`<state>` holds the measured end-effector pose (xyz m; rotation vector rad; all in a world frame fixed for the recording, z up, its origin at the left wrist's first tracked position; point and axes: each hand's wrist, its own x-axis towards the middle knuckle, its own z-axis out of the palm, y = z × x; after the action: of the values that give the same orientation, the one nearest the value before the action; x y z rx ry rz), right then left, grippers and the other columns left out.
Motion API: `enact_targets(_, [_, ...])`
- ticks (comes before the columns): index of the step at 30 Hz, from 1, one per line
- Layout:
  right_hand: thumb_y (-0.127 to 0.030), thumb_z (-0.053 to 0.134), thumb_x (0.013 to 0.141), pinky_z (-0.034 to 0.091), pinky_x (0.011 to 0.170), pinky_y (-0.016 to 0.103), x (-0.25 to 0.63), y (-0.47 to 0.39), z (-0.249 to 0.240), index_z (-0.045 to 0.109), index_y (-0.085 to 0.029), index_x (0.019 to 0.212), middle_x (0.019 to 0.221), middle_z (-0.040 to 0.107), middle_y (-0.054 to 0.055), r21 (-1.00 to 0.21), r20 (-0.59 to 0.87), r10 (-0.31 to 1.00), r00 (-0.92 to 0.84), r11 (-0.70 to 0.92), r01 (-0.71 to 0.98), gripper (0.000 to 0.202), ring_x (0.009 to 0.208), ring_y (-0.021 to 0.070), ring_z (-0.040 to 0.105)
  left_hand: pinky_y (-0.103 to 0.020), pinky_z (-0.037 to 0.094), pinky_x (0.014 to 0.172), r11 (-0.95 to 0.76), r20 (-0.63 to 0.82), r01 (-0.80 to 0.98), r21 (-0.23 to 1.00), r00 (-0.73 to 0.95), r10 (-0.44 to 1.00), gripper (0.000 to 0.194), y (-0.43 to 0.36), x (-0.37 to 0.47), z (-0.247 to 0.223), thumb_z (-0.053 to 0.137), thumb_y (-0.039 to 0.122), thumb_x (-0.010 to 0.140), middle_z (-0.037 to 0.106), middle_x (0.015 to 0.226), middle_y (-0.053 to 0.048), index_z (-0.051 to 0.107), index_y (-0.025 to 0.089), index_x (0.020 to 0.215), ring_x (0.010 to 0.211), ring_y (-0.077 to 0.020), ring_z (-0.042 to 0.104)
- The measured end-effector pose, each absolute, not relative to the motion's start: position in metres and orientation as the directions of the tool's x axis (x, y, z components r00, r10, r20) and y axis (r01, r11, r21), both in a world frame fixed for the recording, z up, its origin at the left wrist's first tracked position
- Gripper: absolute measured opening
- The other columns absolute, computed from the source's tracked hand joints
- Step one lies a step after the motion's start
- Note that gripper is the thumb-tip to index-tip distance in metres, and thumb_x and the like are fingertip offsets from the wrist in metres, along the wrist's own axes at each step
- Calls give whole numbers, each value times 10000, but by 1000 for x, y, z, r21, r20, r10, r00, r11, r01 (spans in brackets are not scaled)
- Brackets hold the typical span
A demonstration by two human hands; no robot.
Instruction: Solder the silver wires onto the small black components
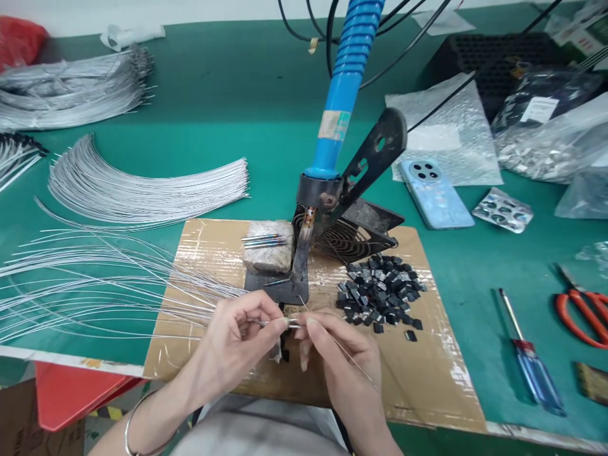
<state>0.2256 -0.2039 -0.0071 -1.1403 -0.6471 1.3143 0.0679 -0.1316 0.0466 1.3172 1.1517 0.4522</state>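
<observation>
Pinched thin wire (pixel 295 323) between closed fingers of left hand (pixel 240 332) and right hand (pixel 346 351), just before the soldering iron (pixel 331 145), possibly risking burns by straying nearer.

On the right of the green surface (pixel 489 266), a pale blue phone (pixel 444 202) lies camera side up, a silvery blister pack (pixel 504 209) just beside it. Nearer the front are a blue-handled screwdriver (pixel 536 373) and red-handled pliers (pixel 576 294). A red stool (pixel 71 396) shows at lower left.
</observation>
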Motion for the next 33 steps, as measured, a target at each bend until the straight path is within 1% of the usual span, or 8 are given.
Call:
enact_targets(5, [-321, 775, 919, 504, 465, 173, 226, -202, -3, 851, -274, 976, 751, 695, 2, -864, -269, 949, 162, -164, -476, 105, 529, 80, 615, -258, 303, 514, 173, -342, 419, 892, 372, 863, 241, -136, 69, 47, 613, 381, 936, 602, 657, -3, 658, 182, 809, 550, -121, 426])
enact_targets(10, [-333, 814, 878, 465, 419, 171, 225, -200, -2, 853, -242, 922, 675, 680, -3, -843, -305, 939, 161, -188, -503, 108, 470, 73, 572, -257, 263, 482, 141, -314, 444, 885, 345, 884, 243, -138, 70, 43, 629, 387, 929, 593, 641, 3, 679, 183, 808, 517, -111, 367])
enact_targets(13, [-343, 832, 857, 445, 403, 171, 224, -199, -2, 849, -234, 900, 659, 686, 1, -828, -334, 929, 159, -208, -520, 119, 462, 77, 566, -253, 245, 469, 123, -295, 443, 888, 343, 892, 224, -139, 71, 43, 631, 358, 925, 581, 617, 11, 692, 182, 800, 504, -106, 336])
enact_targets(16, [-373, 848, 836, 418, 392, 161, 224, -198, -1, 843, -234, 856, 622, 668, -7, -805, -375, 915, 150, -242, -541, 141, 441, 66, 535, -247, 249, 466, 123, -287, 438, 890, 331, 899, 207, -141, 72, 43, 638, 335, 924, 589, 612, 12, 709, 181, 806, 505, -104, 334])
enact_targets(20, [-421, 876, 785, 379, 369, 145, 225, -194, 5, 839, -221, 778, 559, 611, -17, -754, -424, 899, 112, -281, -594, 204, 424, 54, 474, -249, 256, 468, 136, -299, 438, 889, 328, 896, 198, -144, 71, 43, 643, 328, 933, 619, 644, 5, 719, 186, 818, 514, -106, 353])
enact_targets(25, [-429, 901, 735, 340, 343, 135, 230, -190, 9, 829, -198, 708, 507, 532, -34, -718, -457, 888, 48, -336, -610, 244, 400, 43, 415, -252, 297, 491, 113, -301, 458, 881, 361, 883, 194, -145, 68, 42, 635, 313, 941, 580, 629, 11, 701, 190, 805, 543, -119, 422])
enact_targets(30, [-428, 891, 742, 359, 355, 145, 229, -190, 8, 841, -197, 748, 542, 566, -20, -711, -462, 886, 47, -338, -617, 236, 416, 50, 437, -250, 370, 526, 130, -297, 436, 891, 341, 892, 211, -145, 69, 40, 628, 333, 949, 628, 680, -14, 698, 187, 812, 599, -137, 522])
enact_targets(33, [-414, 891, 736, 354, 345, 149, 226, -190, 9, 830, -198, 734, 552, 574, -18, -698, -462, 885, 61, -320, -641, 224, 419, 55, 434, -247, 386, 529, 117, -272, 430, 895, 320, 907, 211, -146, 71, 39, 628, 329, 953, 629, 664, -7, 698, 184, 819, 578, -130, 519])
